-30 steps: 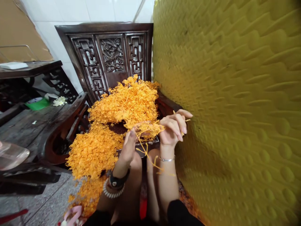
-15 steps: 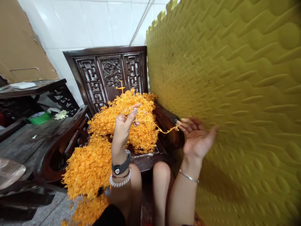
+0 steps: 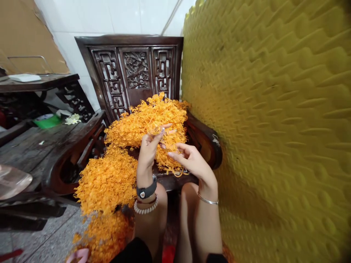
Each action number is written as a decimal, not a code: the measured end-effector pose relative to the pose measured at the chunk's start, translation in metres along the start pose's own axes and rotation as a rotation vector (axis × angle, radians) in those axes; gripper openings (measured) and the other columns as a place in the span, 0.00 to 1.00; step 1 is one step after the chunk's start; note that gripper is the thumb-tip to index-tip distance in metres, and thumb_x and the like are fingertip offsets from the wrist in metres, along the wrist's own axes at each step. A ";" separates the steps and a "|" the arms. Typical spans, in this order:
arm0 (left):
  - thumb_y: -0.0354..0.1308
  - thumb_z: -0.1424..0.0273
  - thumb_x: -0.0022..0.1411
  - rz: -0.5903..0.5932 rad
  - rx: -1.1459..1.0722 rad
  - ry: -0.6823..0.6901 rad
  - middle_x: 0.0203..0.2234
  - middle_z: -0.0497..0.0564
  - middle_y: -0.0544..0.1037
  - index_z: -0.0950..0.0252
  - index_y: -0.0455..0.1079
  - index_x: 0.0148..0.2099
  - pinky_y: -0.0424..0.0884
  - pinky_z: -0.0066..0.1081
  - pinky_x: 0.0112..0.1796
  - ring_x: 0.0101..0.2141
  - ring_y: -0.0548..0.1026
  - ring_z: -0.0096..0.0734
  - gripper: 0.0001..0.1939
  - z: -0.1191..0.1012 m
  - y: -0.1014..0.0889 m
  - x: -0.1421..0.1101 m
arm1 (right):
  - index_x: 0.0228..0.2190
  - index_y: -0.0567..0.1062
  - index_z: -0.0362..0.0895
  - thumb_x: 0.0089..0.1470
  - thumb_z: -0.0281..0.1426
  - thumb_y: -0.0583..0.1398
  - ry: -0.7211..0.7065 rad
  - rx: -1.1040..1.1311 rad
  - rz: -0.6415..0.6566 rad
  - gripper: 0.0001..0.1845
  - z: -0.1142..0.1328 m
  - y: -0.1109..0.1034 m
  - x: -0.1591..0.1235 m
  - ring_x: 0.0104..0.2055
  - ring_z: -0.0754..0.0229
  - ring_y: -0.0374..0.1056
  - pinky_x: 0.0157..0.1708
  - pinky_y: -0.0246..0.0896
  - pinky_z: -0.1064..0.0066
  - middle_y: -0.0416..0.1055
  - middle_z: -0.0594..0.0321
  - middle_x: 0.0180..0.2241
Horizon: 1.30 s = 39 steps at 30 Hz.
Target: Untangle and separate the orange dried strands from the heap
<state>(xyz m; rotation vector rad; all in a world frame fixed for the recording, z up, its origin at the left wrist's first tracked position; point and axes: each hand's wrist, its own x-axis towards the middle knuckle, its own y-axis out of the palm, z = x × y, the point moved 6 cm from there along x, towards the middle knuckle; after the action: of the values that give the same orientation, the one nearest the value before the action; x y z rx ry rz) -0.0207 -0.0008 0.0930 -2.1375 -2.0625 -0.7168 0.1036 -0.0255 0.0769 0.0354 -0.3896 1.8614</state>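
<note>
A large heap of orange, curly artificial-looking sprigs (image 3: 142, 118) lies on a dark carved wooden chair (image 3: 139, 96) in front of me. More of the orange material (image 3: 106, 182) spills down over the front left of the seat. My left hand (image 3: 152, 146), with a dark wristband and a white coil bracelet, is closed on an orange strand in front of the heap. Close to its right, my right hand (image 3: 192, 159) pinches at the same orange strand, thumb and forefinger nearly together. A loose loop hangs below the fingers. The strand blends into the heap behind.
A yellow textured foam mat (image 3: 260, 109) stands upright along the right. At left, a dark wooden table (image 3: 24, 146) bears a green tape roll (image 3: 47, 121), a pale flower-like piece (image 3: 72, 119) and a clear plastic object (image 3: 13, 182). A pink ring-shaped thing (image 3: 79, 254) sits low left.
My right hand has come in from the far right, from open fingers with the strand stretched out, to a pinch beside my left hand. The view has shifted slightly.
</note>
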 end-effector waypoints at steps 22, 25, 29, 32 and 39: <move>0.46 0.53 0.63 -0.005 0.075 -0.142 0.18 0.52 0.77 0.68 0.74 0.44 0.42 0.26 0.12 0.08 0.51 0.15 0.25 0.005 -0.035 -0.012 | 0.25 0.71 0.44 0.54 0.37 0.58 -0.319 0.096 -0.815 0.11 0.016 -0.026 -0.003 0.28 0.67 0.58 0.31 0.54 0.75 0.63 0.68 0.24; 0.43 0.53 0.64 -0.004 0.100 -0.169 0.20 0.55 0.79 0.68 0.74 0.46 0.41 0.26 0.13 0.09 0.49 0.15 0.27 0.002 -0.045 -0.015 | 0.25 0.71 0.44 0.53 0.36 0.58 -0.385 0.242 -0.983 0.10 0.012 -0.041 -0.010 0.29 0.68 0.62 0.35 0.57 0.74 0.66 0.67 0.26; 0.41 0.53 0.64 0.078 0.136 -0.211 0.21 0.57 0.80 0.68 0.75 0.46 0.43 0.26 0.14 0.10 0.49 0.16 0.29 0.005 -0.049 -0.016 | 0.24 0.69 0.43 0.54 0.37 0.57 -0.319 0.359 -0.882 0.12 0.002 -0.045 -0.002 0.26 0.68 0.64 0.32 0.60 0.74 0.69 0.67 0.25; 0.42 0.52 0.64 0.046 0.158 -0.224 0.22 0.57 0.80 0.69 0.75 0.46 0.46 0.26 0.14 0.10 0.52 0.16 0.29 0.010 -0.054 -0.014 | 0.24 0.66 0.44 0.54 0.38 0.57 -0.262 0.406 -0.830 0.12 -0.005 -0.041 0.003 0.18 0.70 0.59 0.22 0.56 0.76 0.67 0.70 0.21; 0.42 0.53 0.65 0.027 0.157 -0.228 0.21 0.54 0.79 0.67 0.76 0.43 0.59 0.24 0.18 0.14 0.61 0.20 0.27 0.005 -0.059 -0.016 | 0.25 0.65 0.44 0.56 0.38 0.56 -0.282 0.236 -0.822 0.13 0.000 -0.031 0.006 0.20 0.70 0.60 0.22 0.55 0.77 0.64 0.70 0.20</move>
<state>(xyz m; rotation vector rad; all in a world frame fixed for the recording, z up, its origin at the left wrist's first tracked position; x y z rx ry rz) -0.0762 -0.0083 0.0677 -2.2422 -2.1092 -0.3070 0.1305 -0.0118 0.0863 0.5431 -0.2822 1.0741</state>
